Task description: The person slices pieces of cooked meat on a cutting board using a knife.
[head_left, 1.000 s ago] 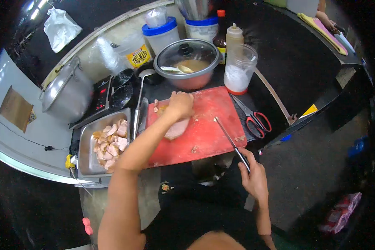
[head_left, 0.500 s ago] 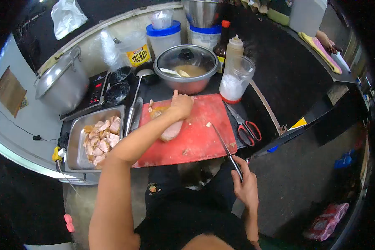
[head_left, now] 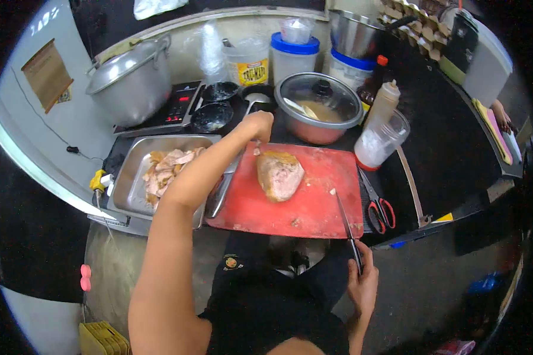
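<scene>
A chunk of cooked meat (head_left: 280, 176), pale with a browned skin side, lies on the red cutting board (head_left: 331, 216). My left hand (head_left: 257, 125) is over the board's far left edge, beyond the meat and beside the ladle (head_left: 257, 99). Its fingers are curled together and point down; whatever they may hold is hidden. Small meat scraps (head_left: 256, 151) lie just below it. My right hand (head_left: 363, 278) grips the handle of a kitchen knife (head_left: 346, 222) at the board's near right corner, the blade resting over the board and pointing away from me.
Left of the board stands a steel tray (head_left: 124, 192) of cut meat. Behind are a lidded bowl (head_left: 320, 127), a large pot (head_left: 130, 83) and a mayo tub (head_left: 251, 65). Scissors (head_left: 380, 207) and a salt jar (head_left: 379, 145) sit right. Another person's hand (head_left: 501, 115) shows far right.
My left hand has left the meat and moved to the board's far left edge, uncovering the chunk. The camera view has shifted. My right hand still holds the knife in about the same place.
</scene>
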Demonstrator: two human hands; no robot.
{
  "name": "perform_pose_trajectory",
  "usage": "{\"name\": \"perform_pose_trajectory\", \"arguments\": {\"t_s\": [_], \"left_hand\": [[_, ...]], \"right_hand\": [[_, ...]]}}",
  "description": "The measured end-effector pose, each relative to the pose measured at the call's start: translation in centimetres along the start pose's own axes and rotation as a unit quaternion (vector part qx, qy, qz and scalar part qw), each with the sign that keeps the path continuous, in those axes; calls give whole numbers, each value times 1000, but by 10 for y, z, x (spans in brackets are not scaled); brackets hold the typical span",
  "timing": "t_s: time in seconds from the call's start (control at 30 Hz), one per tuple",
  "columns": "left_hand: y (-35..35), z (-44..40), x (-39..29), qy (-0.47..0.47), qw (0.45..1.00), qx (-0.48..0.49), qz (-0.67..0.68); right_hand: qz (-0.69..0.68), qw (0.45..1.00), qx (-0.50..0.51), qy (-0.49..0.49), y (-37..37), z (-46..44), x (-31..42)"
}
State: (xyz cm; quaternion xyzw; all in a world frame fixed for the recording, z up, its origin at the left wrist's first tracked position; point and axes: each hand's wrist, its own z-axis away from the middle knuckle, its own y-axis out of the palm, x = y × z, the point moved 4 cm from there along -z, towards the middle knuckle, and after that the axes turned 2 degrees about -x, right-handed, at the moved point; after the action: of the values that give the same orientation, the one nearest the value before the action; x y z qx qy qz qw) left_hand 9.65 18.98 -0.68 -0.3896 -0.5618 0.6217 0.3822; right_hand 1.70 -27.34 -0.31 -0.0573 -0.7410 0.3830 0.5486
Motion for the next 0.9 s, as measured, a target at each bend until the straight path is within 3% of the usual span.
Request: {"name": "perform_pose_trajectory", "arguments": {"t_s": [0.1, 0.17, 0.2, 0.27, 0.33, 0.4, 0.5, 0.57, 0.63, 0.73, 0.77, 0.9], "left_hand": [[6, 10, 5, -31, 997, 64, 14], [10, 11, 6, -5, 997, 76, 23], [11, 12, 7, 12, 996, 83, 25], [-7, 40, -5, 88, 990, 32, 104], [-19, 71, -25, 116, 984, -22, 136], [-7, 88, -32, 83, 986, 35, 141], [-10, 122, -44, 48, 979, 38, 195], [25, 114, -32, 60, 969, 16, 240], [39, 112, -33, 42, 922, 18, 384], [35, 119, -46, 42, 888, 41, 456], [32, 123, -56, 40, 853, 59, 517], [25, 132, -82, 22, 849, 128, 513]], "right_hand": [[12, 1000, 0, -22, 4, -4, 3], [14, 997, -23, -75, 10, -5, -2], [25, 999, 2, -44, 10, -6, 4], [44, 998, 48, 18, 8, -9, 20], [31, 999, 39, -7, 17, -12, 10], [17, 999, 47, -20, 25, -17, 7], [11, 997, 46, -64, 39, -28, 3], [22, 995, 50, -80, 45, -32, 4], [33, 995, 44, -82, 50, -37, 7], [57, 994, 45, -85, 57, -39, 7], [56, 993, 46, -89, 58, -38, 7], [63, 992, 62, -91, 60, -31, 6]]}}
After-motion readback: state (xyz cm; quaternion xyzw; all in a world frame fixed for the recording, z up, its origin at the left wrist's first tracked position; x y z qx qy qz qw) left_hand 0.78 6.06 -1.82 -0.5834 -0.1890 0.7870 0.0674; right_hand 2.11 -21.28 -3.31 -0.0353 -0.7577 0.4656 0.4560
